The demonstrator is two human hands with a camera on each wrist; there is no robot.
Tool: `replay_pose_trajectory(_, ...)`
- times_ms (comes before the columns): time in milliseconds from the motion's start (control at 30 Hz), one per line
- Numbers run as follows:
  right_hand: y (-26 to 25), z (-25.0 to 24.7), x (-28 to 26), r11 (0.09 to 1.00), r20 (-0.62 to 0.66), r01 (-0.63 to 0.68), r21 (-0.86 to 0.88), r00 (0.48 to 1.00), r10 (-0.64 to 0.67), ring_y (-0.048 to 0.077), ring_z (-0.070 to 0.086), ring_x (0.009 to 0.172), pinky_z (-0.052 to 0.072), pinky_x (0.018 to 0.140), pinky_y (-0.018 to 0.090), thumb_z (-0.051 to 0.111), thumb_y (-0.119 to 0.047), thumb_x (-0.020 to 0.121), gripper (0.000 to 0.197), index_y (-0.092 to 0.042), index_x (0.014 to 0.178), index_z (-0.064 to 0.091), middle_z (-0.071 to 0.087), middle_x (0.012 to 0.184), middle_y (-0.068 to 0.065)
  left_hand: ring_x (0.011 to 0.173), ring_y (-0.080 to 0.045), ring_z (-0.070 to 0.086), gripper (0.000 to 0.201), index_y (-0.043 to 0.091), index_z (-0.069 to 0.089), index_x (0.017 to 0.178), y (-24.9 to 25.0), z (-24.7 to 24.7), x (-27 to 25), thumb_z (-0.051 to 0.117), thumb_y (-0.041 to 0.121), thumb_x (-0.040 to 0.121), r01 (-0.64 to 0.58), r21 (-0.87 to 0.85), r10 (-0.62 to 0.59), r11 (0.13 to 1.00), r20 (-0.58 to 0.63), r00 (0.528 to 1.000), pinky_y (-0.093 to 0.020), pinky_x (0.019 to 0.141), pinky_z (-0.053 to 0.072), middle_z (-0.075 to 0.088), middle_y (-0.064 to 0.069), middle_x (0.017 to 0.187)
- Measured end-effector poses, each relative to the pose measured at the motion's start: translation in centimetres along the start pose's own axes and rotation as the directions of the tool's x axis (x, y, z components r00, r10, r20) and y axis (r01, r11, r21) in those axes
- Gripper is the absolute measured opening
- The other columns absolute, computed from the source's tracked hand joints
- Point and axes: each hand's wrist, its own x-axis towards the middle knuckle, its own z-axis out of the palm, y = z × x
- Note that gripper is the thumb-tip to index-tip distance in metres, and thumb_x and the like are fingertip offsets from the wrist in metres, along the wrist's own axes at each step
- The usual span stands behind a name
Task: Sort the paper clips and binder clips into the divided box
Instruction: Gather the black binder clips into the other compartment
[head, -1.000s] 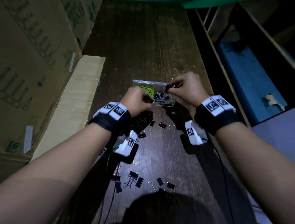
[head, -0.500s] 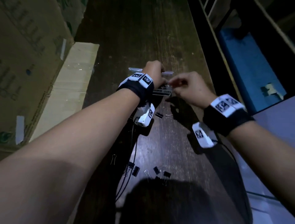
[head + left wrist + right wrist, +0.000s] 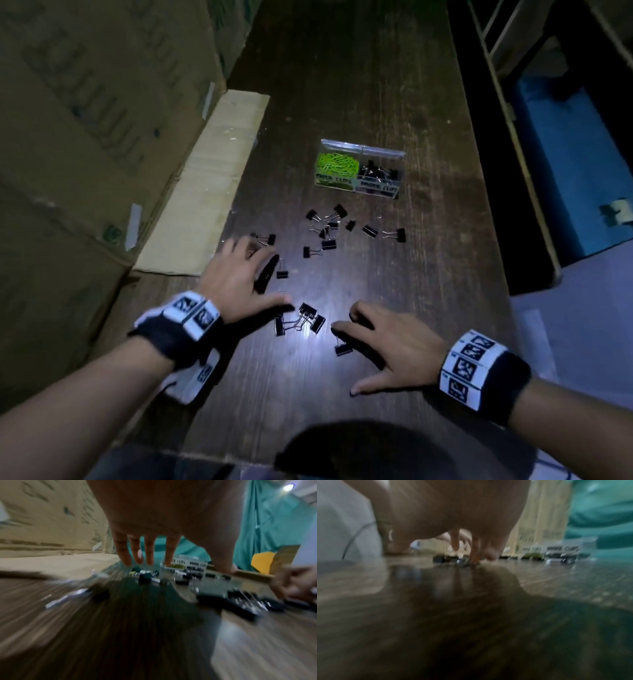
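Nearest the wearer, the right hand lies palm down low over the dark wooden table, thumb spread toward the body, fingers bent with their tips down at the surface; one black binder clip sits just under the fingertips, but whether it is pinched cannot be told, as the right wrist view is blurred. Just left of it, a small cluster of binder clips lies on the table between the two hands. The left hand hovers palm down, fingers straight and spread, holding nothing; the left wrist view shows its fingers hanging clear of the surface. Beyond the hands, a loose scatter of binder clips is spread across the table. Farther still stands the clear divided box, apart from the scatter: green paper clips fill its left compartment, black binder clips its right, each with a handwritten label on the near wall. Cardboard boxes stand along the left edge of the table.
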Motion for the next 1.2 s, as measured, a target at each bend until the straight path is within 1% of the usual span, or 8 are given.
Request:
replay_pose_trajectory(167,-0.1,-0.1,3.1,0.991,-0.020,0.043,-0.129,0.999,-0.046,0.023,0.055,0.072,0.051,0.057,0.038,0.036,-0.068,0.086,0.057,-0.022,0.119,0.037,0.044,0.108,0.006,0.126,-0.026,0.035,0.114,0.030,0.013,0.143,0.7,3.3,-3.9,0.036,0.094,0.051,0.029,0.023,-0.030,0.999,0.058,0.998,-0.044,0.093,0.048,0.028,-0.010,0.140)
replay_pose_trajectory(367,2.0,-2.2,6.6,1.000,-0.034,-0.023,-0.018,0.999,0.023,0.010,0.048,0.067,0.054,0.065,0.033,0.059,-0.035,0.087,0.033,-0.024,0.111,0.039,0.045,0.111,0.003,0.110,-0.023,0.049,0.073,0.027,0.042,0.131,3.2,4.3,-2.6,0.066,0.057,0.069,-0.023,-0.312,0.032,0.950,0.023,0.999,-0.036,0.090,0.049,0.037,-0.005,0.125)
replay_pose_trajectory(500,1.6,-2.7,6.2,0.991,-0.143,-0.135,0.000,0.981,0.134,0.012,0.048,0.071,0.048,0.061,0.027,0.043,-0.058,0.086,0.050,-0.019,0.117,0.040,0.041,0.115,0.007,0.104,-0.014,0.047,0.058,0.024,0.051,0.127,3.2,3.4,-2.3,0.072,0.034,0.074,-0.034,-0.549,-0.029,0.835,-0.106,0.994,-0.039,0.100,0.045,0.043,0.000,0.116)
replay_pose_trajectory(567,0.3,-2.2,4.6,0.997,-0.132,-0.077,-0.033,0.989,0.072,0.013,0.046,0.078,0.047,0.062,0.026,0.035,-0.071,0.081,0.063,-0.021,0.120,0.039,0.040,0.111,0.004,0.110,-0.017,0.045,0.062,0.024,0.050,0.129,2.3,2.8,-2.7,0.071,0.040,0.073,-0.029,-0.454,-0.062,0.891,-0.184,0.981,-0.038,0.099,0.044,0.045,-0.001,0.120)
replay_pose_trajectory(667,-0.3,-0.9,2.1,0.998,0.003,0.020,-0.057,1.000,-0.020,0.013,0.042,0.082,0.047,0.066,0.028,0.038,-0.077,0.076,0.067,-0.027,0.120,0.037,0.036,0.110,0.000,0.118,-0.029,0.040,0.070,0.021,0.047,0.129,-0.2,2.5,-3.6,0.072,0.046,0.069,0.164,-0.259,-0.226,0.952,-0.231,0.946,-0.043,0.095,0.043,0.043,-0.009,0.124)
replay_pose_trajectory(800,1.9,-0.1,1.3,0.996,0.015,0.031,0.088,0.999,-0.033,0.012,0.045,0.078,0.037,0.063,0.024,0.055,-0.055,0.084,0.038,-0.026,0.107,0.046,0.035,0.104,-0.005,0.102,-0.033,0.052,0.053,0.008,0.054,0.114,-2.1,3.7,-3.8,0.077,0.027,0.070,0.358,-0.401,-0.447,0.843,-0.153,0.881,-0.040,0.087,0.044,0.047,-0.016,0.113)
replay_pose_trajectory(1033,4.7,-1.6,5.4,0.970,-0.162,-0.079,0.229,0.980,0.118,0.012,0.054,0.081,0.049,0.071,0.030,0.066,-0.024,0.084,0.013,-0.019,0.091,0.055,0.042,0.104,-0.001,0.088,-0.014,0.052,0.028,0.010,0.064,0.103,2.3,4.0,-0.4,0.071,0.021,0.078,0.107,-0.542,-0.242,0.834,-0.184,0.953,-0.017,0.076,0.037,0.060,-0.006,0.104)
replay_pose_trajectory(1200,6.9,-3.8,6.3,0.920,-0.264,-0.223,0.323,0.912,0.313,0.020,0.054,0.095,0.051,0.081,0.036,0.072,-0.038,0.076,0.040,-0.019,0.109,0.058,0.044,0.114,0.004,0.112,-0.013,0.048,0.083,0.027,0.038,0.136,4.2,1.9,0.4,0.073,0.054,0.065,-0.017,-0.472,-0.035,0.882,-0.101,0.994,-0.023,0.092,0.045,0.044,0.001,0.131)
